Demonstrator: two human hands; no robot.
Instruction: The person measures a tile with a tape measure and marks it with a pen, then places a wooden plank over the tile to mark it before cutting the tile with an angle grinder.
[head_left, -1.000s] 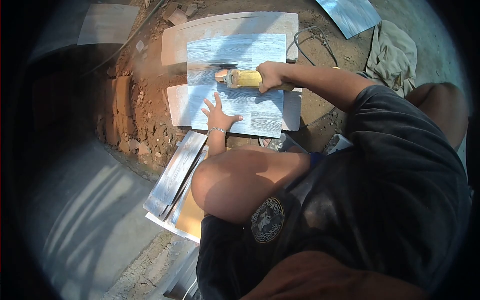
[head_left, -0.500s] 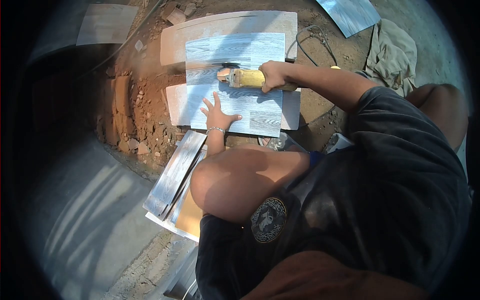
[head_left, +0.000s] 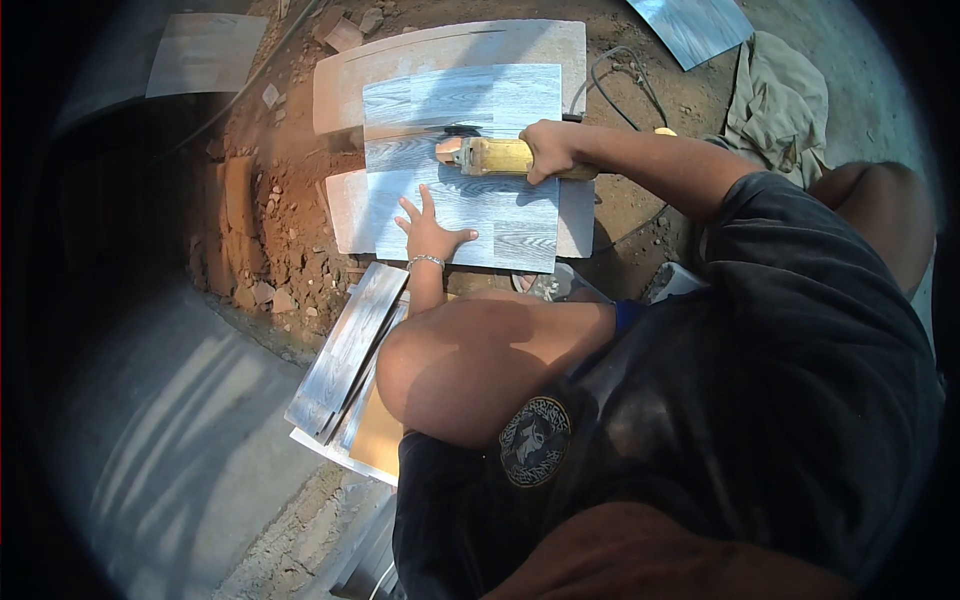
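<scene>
A yellow angle grinder (head_left: 500, 156) lies across the upper middle of a grey wood-pattern tile (head_left: 520, 215), its disc edge at the tile's surface. My right hand (head_left: 552, 150) is wrapped round the grinder's body from the right. My left hand (head_left: 432, 236) rests on the tile's lower left part with its fingers spread, a bracelet on the wrist. Under this tile are paler boards (head_left: 545, 50), one showing above it and one at its lower sides. Reddish dust hangs left of the grinder's head.
Cut tile strips (head_left: 350, 340) lie beside my knee at lower left. Rubble and bricks (head_left: 240, 215) are on the left. A cable (head_left: 650, 85) loops at upper right, near a cloth (head_left: 775, 100) and another tile (head_left: 695, 30).
The view has shifted slightly, so the tile and boards appear a little farther left. The grinder's head sits slightly farther right relative to the tile. My left hand stays spread on the tile.
</scene>
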